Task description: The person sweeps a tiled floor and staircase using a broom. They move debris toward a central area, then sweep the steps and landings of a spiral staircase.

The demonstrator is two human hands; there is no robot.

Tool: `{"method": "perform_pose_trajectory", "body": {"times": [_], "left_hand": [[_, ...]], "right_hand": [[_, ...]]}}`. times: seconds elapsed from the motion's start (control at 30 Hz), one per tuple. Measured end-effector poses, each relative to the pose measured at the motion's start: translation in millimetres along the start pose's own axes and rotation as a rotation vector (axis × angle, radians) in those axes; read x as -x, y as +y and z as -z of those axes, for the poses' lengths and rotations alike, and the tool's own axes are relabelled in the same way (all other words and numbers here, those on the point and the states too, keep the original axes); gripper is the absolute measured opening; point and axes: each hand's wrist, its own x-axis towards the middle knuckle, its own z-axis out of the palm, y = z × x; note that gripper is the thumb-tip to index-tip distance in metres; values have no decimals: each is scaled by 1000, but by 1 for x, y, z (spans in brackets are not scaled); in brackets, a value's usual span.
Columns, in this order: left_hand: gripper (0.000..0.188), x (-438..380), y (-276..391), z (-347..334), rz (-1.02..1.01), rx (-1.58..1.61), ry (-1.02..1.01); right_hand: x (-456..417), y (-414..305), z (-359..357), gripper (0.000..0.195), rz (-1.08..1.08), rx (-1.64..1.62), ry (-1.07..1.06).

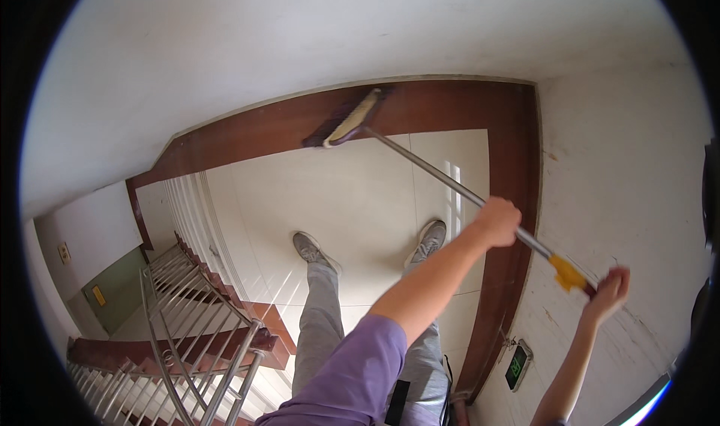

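A broom (pixel 351 121) with a pale head and dark bristles lies slantwise against the red-brown skirting at the foot of the far wall. Its metal handle runs down to the right. My left hand (pixel 498 222) is closed around the middle of that handle. At the upper end, past a yellow part (pixel 567 273), my right hand (pixel 610 292) is at the handle's dark tip, fingers curled over it; the exact hold is slightly blurred.
A stairway with a stainless-steel railing (pixel 228 367) drops away at the lower left. A red-brown border (pixel 509 201) frames the pale tiled floor (pixel 337 201). A green-lit exit sign (pixel 518 365) is low on the right wall (pixel 619 161). My shoes stand on the tiles.
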Motion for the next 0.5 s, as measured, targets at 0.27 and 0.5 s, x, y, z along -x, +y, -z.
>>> {"method": "perform_pose_trajectory", "body": {"times": [0.27, 0.5], "left_hand": [[6, 187, -229, 74, 348, -196, 305], [18, 248, -163, 56, 218, 3, 127]], "right_hand": [[133, -92, -238, 20, 6, -472, -691], [184, -60, -130, 23, -116, -500, -513]]}}
